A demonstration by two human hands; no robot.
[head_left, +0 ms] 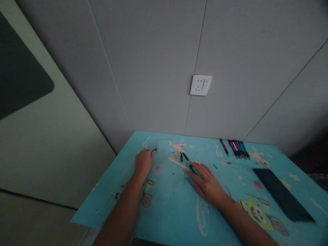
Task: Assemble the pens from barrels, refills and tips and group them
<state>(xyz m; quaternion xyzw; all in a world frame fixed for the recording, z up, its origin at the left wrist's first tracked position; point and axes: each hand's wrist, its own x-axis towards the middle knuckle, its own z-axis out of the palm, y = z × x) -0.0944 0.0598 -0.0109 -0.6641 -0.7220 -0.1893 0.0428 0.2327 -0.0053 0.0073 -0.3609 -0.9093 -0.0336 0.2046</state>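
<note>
My left hand [143,164] is closed around a small pen part [154,151], dark at the tip, on the left of the light-blue tabletop [164,212]. My right hand [206,181] rests low over the middle, its thumb and forefinger against a dark pen piece [192,169]. Just beyond it lie two short black pen pieces [181,157]. Thin white sticks, perhaps refills [176,162], stretch from there toward my right fingertips. A tiny dark piece [215,166] lies to the right of that hand.
Several pens [239,149] in black, red and blue lie in a row at the back right, with one red-and-black pen [224,147] apart from them. A long black strip-shaped object [283,194] is on the right. A wall socket [201,85] sits above the table.
</note>
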